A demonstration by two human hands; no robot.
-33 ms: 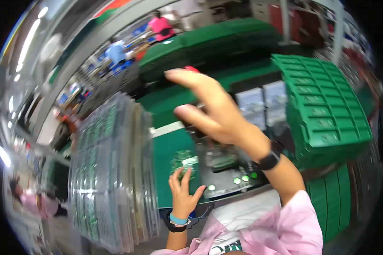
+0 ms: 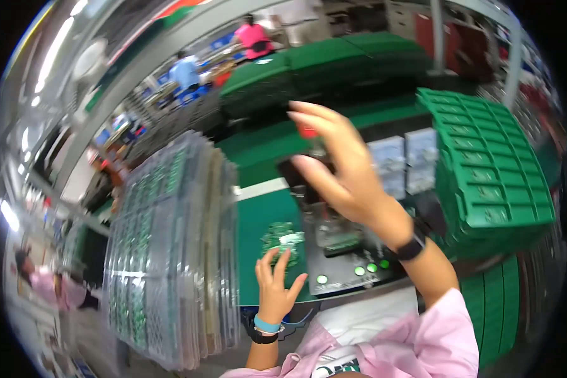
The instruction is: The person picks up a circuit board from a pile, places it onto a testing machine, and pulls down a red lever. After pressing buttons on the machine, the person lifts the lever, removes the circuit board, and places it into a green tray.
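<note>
My left hand (image 2: 274, 291) lies low over the green mat (image 2: 256, 217), open with its fingers spread. Its fingertips reach the lower edge of a small heap of green circuit boards (image 2: 278, 234) with a white patch on it; whether they touch is unclear. Higher up, my right hand (image 2: 354, 173) is raised over a black test fixture (image 2: 353, 286), thumb and fingers apart with nothing between them. A red knob (image 2: 308, 132) shows beside its fingers. A board sits under a clear block (image 2: 338, 236) in the fixture. Round green-lit buttons (image 2: 372, 268) line its front edge.
Tall stacked clear trays (image 2: 164, 252) holding green boards stand at the left. A pile of green compartment trays (image 2: 485, 164) rises at the right. Two pale panels (image 2: 387, 165) are behind the fixture. Green-covered benches (image 2: 321, 57) and several people are farther off.
My right hand has shifted right, its fingers nearer the red knob, which shows more fully. The left hand stays by the boards. The whole view has swung slightly.
</note>
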